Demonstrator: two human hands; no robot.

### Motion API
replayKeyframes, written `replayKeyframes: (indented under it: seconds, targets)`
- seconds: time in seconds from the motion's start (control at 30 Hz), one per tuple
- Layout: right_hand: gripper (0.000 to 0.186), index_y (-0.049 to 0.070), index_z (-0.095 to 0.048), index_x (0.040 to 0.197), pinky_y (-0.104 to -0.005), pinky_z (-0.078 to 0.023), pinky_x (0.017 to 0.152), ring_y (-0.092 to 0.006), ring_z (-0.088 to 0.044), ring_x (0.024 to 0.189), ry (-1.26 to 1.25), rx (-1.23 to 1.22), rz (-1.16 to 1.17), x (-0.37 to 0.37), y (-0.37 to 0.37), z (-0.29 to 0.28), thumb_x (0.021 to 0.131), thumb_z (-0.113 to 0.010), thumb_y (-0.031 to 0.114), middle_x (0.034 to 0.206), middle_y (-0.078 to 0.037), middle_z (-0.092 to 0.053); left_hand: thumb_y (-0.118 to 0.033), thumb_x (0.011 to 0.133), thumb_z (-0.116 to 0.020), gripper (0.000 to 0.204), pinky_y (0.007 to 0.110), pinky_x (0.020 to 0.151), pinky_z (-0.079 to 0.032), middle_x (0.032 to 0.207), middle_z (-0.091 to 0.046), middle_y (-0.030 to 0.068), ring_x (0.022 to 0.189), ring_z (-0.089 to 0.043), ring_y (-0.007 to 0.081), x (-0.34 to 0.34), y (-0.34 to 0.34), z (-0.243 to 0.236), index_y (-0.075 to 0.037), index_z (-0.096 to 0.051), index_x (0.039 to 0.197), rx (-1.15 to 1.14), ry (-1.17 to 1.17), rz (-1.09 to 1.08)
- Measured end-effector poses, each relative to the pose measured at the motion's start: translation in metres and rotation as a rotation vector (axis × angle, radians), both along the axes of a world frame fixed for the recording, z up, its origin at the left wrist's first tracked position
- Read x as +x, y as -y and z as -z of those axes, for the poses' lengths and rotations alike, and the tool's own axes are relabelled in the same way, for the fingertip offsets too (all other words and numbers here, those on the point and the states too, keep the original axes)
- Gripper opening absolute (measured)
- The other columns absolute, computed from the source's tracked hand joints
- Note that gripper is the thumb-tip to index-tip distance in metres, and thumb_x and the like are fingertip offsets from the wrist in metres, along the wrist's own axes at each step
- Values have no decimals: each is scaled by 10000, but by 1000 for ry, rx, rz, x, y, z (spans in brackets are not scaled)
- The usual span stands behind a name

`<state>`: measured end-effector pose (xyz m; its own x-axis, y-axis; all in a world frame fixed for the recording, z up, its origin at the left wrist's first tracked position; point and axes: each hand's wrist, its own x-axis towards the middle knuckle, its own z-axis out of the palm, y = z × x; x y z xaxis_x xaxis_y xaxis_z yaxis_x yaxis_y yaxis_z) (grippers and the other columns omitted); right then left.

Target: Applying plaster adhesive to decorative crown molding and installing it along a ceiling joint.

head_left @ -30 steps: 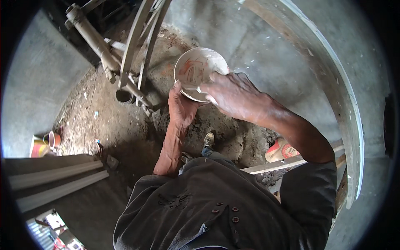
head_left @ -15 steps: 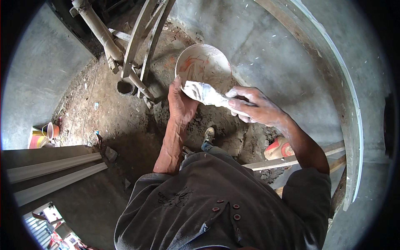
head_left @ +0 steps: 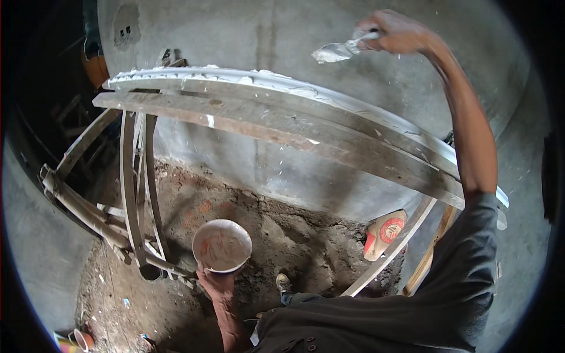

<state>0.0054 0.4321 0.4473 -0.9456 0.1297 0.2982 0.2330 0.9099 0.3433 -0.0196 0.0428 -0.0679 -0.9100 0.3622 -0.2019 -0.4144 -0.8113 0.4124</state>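
Note:
My left hand [head_left: 215, 282] holds a round bowl [head_left: 222, 245] smeared with pale plaster, low in the view above the dirt floor. My right hand [head_left: 395, 32] is raised high at the top right and grips a trowel [head_left: 337, 51] loaded with white plaster. The trowel's blade hangs just above a curved white plaster moulding [head_left: 259, 79] that rests on a long wooden plank [head_left: 282, 126] in front of the grey cement wall [head_left: 294, 29].
A wooden scaffold frame [head_left: 132, 194] of poles and planks stands at the left. A cement bag [head_left: 384, 233] lies on the dirt floor [head_left: 276, 235] at the right. Small paint cans [head_left: 79, 339] sit at the bottom left. My shoe [head_left: 284, 283] shows below.
The view has tilted up from the floor to the wall. My right hand has lifted the plaster-laden trowel out of the bowl and raised it up to the moulding. My left hand still holds the bowl.

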Motion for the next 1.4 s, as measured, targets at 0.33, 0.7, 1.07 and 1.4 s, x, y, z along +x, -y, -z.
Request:
replayKeyframes:
  seconds: [0.33, 0.7, 1.07, 1.4]
  targets:
    - [184, 67, -653, 844, -310, -439, 474, -149, -535, 547, 457, -238, 63, -128, -41, 32, 722, -653, 205, 629, -20, -558, -556, 803, -522, 769, 699, 874, -372, 1429, -351, 128, 1284, -364, 396, -6, -25, -2, -141, -318, 1417, -85, -1, -8]
    - [126, 63, -636, 768, -317, -436, 474, -147, -548, 546, 561, -170, 275, -63, -53, 35, 703, -624, 170, 622, -27, -583, -567, 791, -539, 798, 713, 902, -337, 1451, -304, 151, 1300, -333, 424, -11, -27, 12, -159, -288, 1429, -82, 9, 6]
    - [217, 66, -677, 909, -347, -491, 561, -185, -595, 639, 517, -277, 416, 18, -116, 74, 730, -630, 178, 725, -52, -631, -562, 772, -534, 791, 727, 879, -342, 1429, -321, 168, 1311, -312, 425, -3, -26, 8, -159, -315, 1417, -136, 10, 46]
    - [389, 31, -608, 1114, -357, -450, 664, -234, -557, 733, -249, 207, -26, 144, -166, 60, 831, -635, 297, 856, -119, -628, -425, 883, -444, 635, 647, 905, -409, 1432, -365, 138, 1283, -386, 387, -2, -36, -50, -116, -320, 1423, -43, -32, 118]
